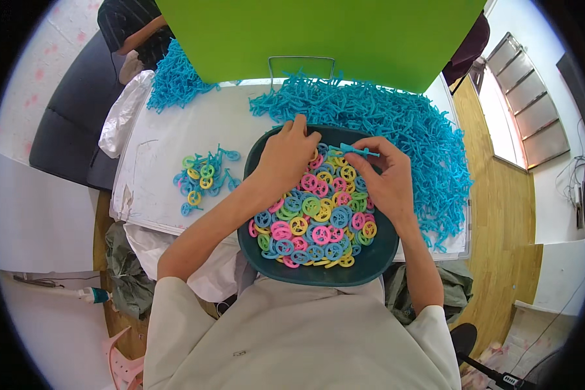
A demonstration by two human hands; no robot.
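Observation:
A dark green plastic basin sits against my body, full of small spoked plastic rings like toy wheels in pink, yellow, blue and green. Between thumb and fingers of my right hand, over the basin's far right side, is a blue plastic stick-like part. My left hand is over the far left rim, its fingers bent and close together; what they hold, if anything, is hidden. Left of the basin lies a small pile of blue parts with wheels on them.
A large heap of loose blue parts covers the white table at the back and right; a smaller heap lies far left. A green panel stands behind. At the upper left a person's arm shows.

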